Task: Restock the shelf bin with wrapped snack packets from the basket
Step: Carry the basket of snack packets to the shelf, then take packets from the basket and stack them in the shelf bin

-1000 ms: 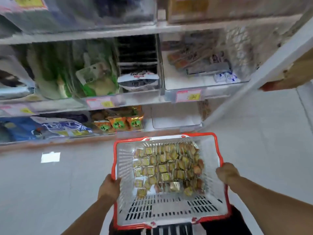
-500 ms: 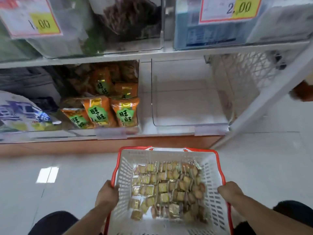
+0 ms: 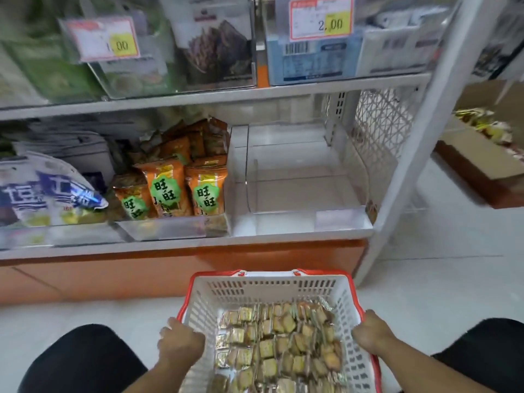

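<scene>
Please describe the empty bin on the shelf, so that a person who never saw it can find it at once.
Look at the lowest shelf, above the orange base. The clear bin sits at its right end, beside the white post. Its left neighbour holds orange packets; this one holds nothing.

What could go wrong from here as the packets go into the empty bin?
1. Both the left hand and right hand grip the basket rim; freeing one may tip it and spill the packets.
2. The clear bin has a low front lip, so loose packets could slide out.
3. Packets might stray among the neighbouring orange bags.
</scene>
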### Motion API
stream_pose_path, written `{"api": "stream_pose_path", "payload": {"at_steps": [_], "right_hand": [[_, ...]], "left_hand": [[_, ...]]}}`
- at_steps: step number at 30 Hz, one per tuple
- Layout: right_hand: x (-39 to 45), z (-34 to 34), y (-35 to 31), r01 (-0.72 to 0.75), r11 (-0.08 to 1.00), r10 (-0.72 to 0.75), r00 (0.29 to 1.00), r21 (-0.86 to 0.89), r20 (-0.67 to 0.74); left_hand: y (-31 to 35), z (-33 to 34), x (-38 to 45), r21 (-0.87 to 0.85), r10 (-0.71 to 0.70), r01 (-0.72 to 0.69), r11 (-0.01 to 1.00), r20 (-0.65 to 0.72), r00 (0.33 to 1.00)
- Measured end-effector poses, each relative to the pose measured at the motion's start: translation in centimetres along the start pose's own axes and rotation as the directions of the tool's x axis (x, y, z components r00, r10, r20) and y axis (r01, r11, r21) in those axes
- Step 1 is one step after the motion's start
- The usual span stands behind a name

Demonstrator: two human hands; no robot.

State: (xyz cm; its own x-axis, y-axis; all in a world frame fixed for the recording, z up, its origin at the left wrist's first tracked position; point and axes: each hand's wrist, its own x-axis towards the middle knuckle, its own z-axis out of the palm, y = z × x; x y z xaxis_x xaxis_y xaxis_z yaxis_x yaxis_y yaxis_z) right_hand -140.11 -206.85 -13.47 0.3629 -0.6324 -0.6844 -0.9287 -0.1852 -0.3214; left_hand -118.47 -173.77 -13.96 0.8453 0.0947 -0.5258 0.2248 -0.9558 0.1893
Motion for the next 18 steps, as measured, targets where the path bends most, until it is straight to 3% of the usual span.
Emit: {"api": "stream_pose_path", "payload": {"at_steps": [3, 5, 7, 9, 13, 18], "right_hand": [[-2.7, -0.5, -1.6, 0.039, 0.993, -0.067, 0.964, -0.114, -0.257], [-3.9, -1.0, -3.5, 0.161, 0.950, -0.256, 0.891, -0.266, -0.374], [-4.3, -1.1, -6.1, 0.347, 0.883, -0.444, 0.835, -0.315, -0.325], [-4.1, -0.5, -8.5, 0.449, 0.805, -0.544, 0.819, -0.388, -0.182], [-1.2, 2.8, -9.6, 0.460, 0.762, -0.486, 0.871, -0.456, 0.068], [3.4, 7.3, -6.8, 0.372, 0.814, -0.423, 0.906, -0.446, -0.016]], "left_hand": [[1.2, -0.7, -3.3, 0.124, 0.203, -0.197, 0.973, -0.036, 0.979], [2.4, -1.0, -4.7, 0.128, 0.369, -0.370, 0.920, 0.033, 0.929], [3.6, -0.7, -5.4, 0.056, 0.468, -0.476, 0.878, 0.114, 0.876], [4.6, 0.3, -5.8, 0.006, 0.513, -0.524, 0.852, 0.195, 0.836], [6.2, 3.8, -4.7, -0.004, 0.535, -0.565, 0.825, 0.327, 0.779], [8.0, 8.2, -1.7, -0.051, 0.519, -0.545, 0.837, 0.393, 0.760]]}}
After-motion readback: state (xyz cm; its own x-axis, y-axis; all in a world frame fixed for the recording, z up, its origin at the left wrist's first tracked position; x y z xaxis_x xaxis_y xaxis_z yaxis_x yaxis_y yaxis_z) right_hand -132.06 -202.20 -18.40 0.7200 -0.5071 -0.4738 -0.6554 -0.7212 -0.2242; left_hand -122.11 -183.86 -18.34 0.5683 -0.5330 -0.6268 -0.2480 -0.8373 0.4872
